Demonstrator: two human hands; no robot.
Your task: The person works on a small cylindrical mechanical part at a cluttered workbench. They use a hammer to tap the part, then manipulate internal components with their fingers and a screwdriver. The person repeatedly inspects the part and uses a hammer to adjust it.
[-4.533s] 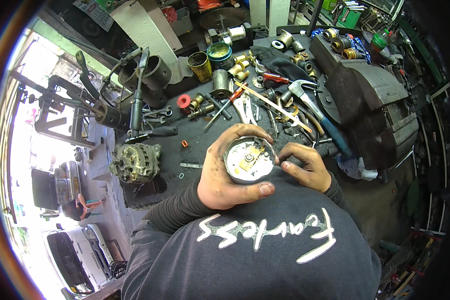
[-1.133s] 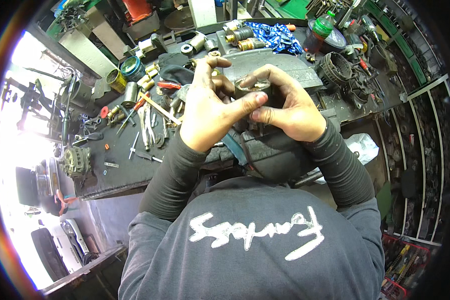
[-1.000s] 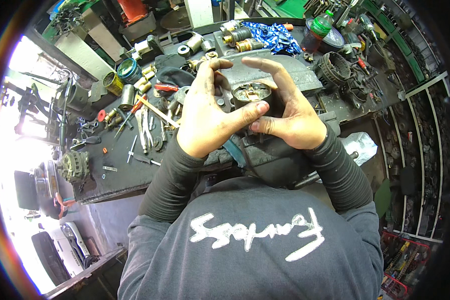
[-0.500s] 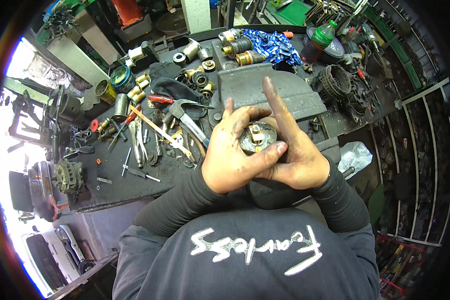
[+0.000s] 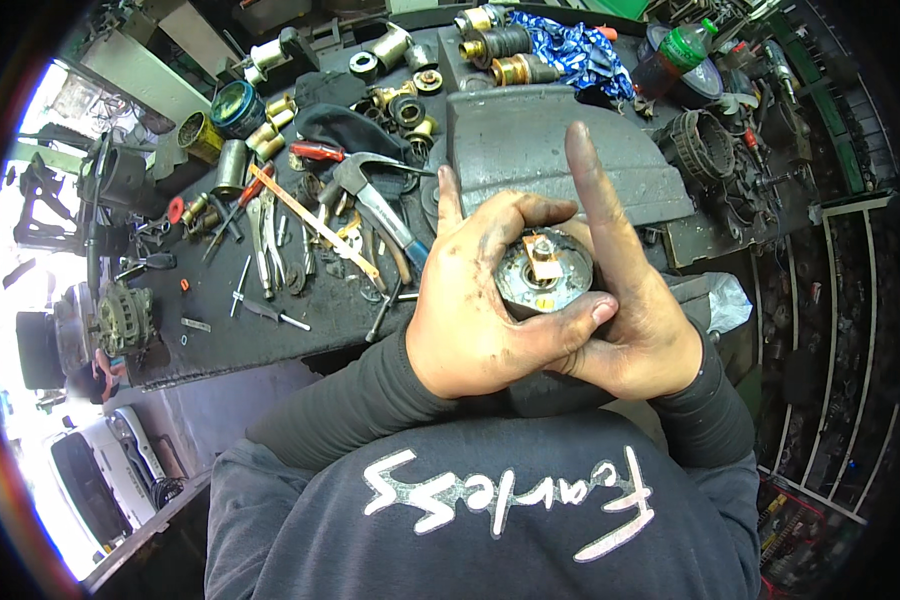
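Both hands hold a round metal motor part [image 5: 570,277] in front of my chest. Its grey circular face is turned up, with a copper tab and a bolt near the middle. My left hand [image 5: 475,300] wraps its fingers and thumb around the left and near sides. My right hand [image 5: 632,320] cups the right side and underside, its index finger pointing straight up. The body of the part below the face is hidden by my hands. Behind it on the bench lies a vise-like grey metal block [image 5: 560,150].
Left on the dark bench [image 5: 270,345] lie a claw hammer [image 5: 375,205], a red-handled screwdriver [image 5: 317,151], locking pliers [image 5: 267,245] and an alternator [image 5: 125,320]. Cylindrical metal parts, a blue cloth [image 5: 575,50] and a green-capped bottle [image 5: 678,60] stand at the back. Shelving [image 5: 820,350] runs along the right.
The part has come nearer to me and tilted, so more of its face shows. Both hands keep their grip. The whole view has shifted a little.
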